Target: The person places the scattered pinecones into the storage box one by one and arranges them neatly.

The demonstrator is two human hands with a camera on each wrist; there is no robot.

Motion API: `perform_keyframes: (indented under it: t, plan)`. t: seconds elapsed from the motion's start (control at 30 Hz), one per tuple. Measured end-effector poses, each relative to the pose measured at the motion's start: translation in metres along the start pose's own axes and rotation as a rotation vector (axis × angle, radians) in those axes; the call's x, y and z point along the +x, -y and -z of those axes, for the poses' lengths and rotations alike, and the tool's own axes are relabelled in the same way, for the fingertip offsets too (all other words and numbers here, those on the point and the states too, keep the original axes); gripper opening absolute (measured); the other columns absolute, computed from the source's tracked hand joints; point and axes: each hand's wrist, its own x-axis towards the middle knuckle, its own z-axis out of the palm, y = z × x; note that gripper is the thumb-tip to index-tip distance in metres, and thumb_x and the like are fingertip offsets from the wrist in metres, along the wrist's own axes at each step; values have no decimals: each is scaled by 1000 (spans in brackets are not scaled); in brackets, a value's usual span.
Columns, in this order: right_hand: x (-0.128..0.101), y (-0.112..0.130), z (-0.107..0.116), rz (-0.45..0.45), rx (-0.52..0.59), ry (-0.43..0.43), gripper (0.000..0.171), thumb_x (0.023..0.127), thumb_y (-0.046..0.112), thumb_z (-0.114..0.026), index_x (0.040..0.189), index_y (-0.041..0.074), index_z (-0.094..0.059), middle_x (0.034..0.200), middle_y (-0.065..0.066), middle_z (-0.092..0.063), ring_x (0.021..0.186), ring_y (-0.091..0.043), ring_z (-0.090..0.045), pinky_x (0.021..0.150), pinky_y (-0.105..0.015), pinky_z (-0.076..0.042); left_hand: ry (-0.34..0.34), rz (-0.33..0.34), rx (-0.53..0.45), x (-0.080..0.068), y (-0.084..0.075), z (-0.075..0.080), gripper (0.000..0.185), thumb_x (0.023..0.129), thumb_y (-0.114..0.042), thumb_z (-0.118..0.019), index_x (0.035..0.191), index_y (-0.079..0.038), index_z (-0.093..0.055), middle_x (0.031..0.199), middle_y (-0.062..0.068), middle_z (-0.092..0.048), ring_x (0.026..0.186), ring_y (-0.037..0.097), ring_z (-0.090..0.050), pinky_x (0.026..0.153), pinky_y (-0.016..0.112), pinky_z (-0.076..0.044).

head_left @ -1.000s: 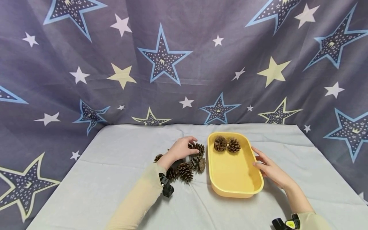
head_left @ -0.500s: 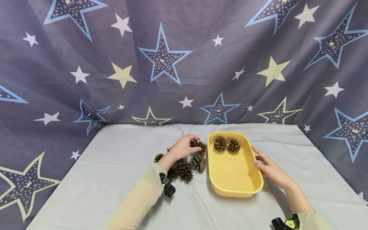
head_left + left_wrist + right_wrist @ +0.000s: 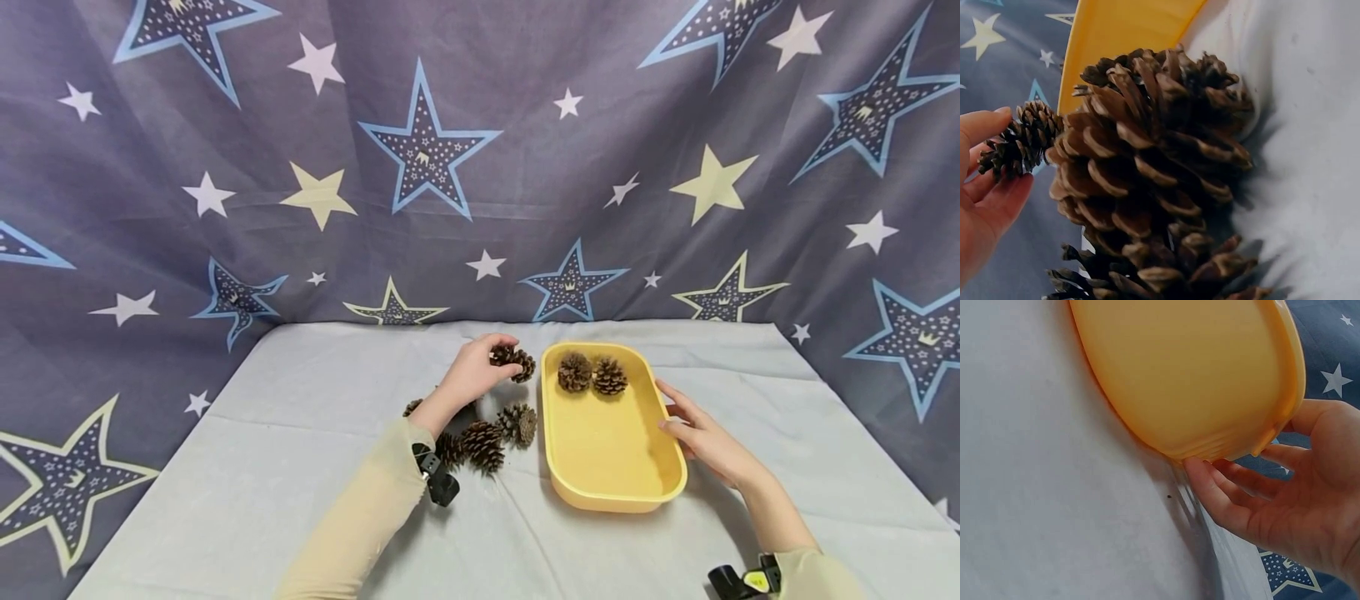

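My left hand [image 3: 474,372] pinches a brown pine cone [image 3: 523,367] between thumb and fingers, above the table left of a yellow plastic tub [image 3: 615,467]. The left wrist view shows this held pine cone [image 3: 1025,134] at the fingertips of the hand [image 3: 985,200], apart from larger cones nearer the camera. Two pine cones [image 3: 575,372] sit side by side at the far end inside the tub. On the tub's right side, my right hand [image 3: 708,442] holds the wall, its thumb at the rim and its fingers along the outside [image 3: 1210,478].
Several other pine cones [image 3: 483,447] lie clustered under and beside my left forearm, partly hidden by it. A pale cloth [image 3: 225,467] covers the table. Behind it hangs a dark curtain [image 3: 510,183] printed with stars.
My left hand has lifted its pine cone up and away from the pile, revealing cloth beneath it. My right hand and the tub have stayed put.
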Motion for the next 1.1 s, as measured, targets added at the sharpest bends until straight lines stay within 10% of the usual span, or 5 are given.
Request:
perform_keyframes:
  t: [0.47, 1.1]
  plan:
    - [0, 1, 1, -6, -8, 6, 68, 94, 15, -45, 147, 11, -2, 132, -35, -26, 97, -23, -55, 71, -34, -53, 19, -39, -54, 6, -30, -3, 45, 80, -30, -69, 122, -18, -57, 121, 1, -56, 104, 17, -55, 84, 27, -49]
    - [-1, 1, 0, -1, 0, 4, 67, 94, 16, -45, 147, 11, -4, 131, -33, -26, 98, -25, -55, 73, -36, -53, 93, -225, -7, 17, -61, -52, 42, 78, -29, -71, 115, -12, -61, 119, 1, -59, 114, 15, -52, 100, 24, -38]
